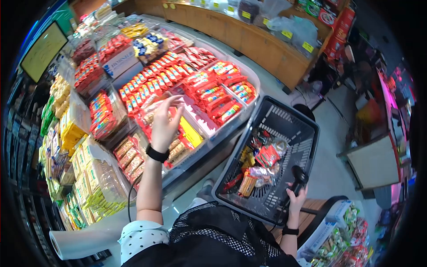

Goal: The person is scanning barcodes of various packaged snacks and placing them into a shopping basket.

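Over the snack display (255,84), my left hand (165,124) reaches out with its fingers apart and slightly curled, nothing visible in them. Beneath and beside it lie red-wrapped snacks (144,91) in divided bins and a yellow card (191,132). My right hand (296,198) is closed around the black handle (299,178) at the near right side of a dark plastic basket (307,129). Several wrapped snacks (267,155) lie in the basket, among them an orange-brown packet (247,184). Each wrist wears a black band.
A wooden counter (258,42) with bagged goods stands at the back. Clear plastic roll (84,238) lies at lower left. More packets (342,240) fill bins at lower right. A white-panelled stand (373,167) is at right.
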